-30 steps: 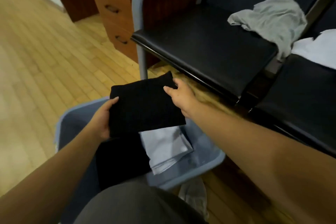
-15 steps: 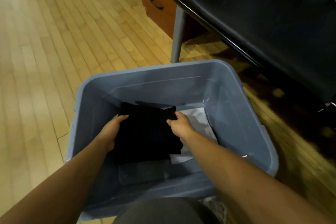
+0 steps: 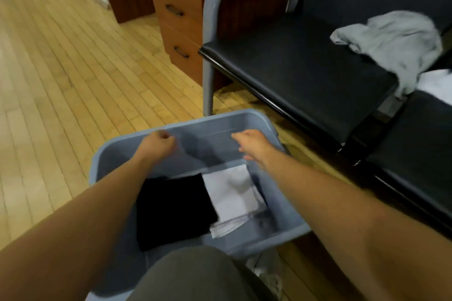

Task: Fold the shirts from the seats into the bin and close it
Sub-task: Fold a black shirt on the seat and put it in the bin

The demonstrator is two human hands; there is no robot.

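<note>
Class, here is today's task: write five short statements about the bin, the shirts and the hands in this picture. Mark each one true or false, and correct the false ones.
1. A folded black shirt lies inside the bin. True.
2. The black shirt lies to the right of the folded white shirt. False: it lies to its left.
3. A grey shirt lies crumpled on the black seat. True.
4. The bin's lid is on. False: the bin is open, with no lid on it.
5. Both hands hold the black shirt. False: the left hand and the right hand are up by the bin's far wall and hold nothing.
</note>
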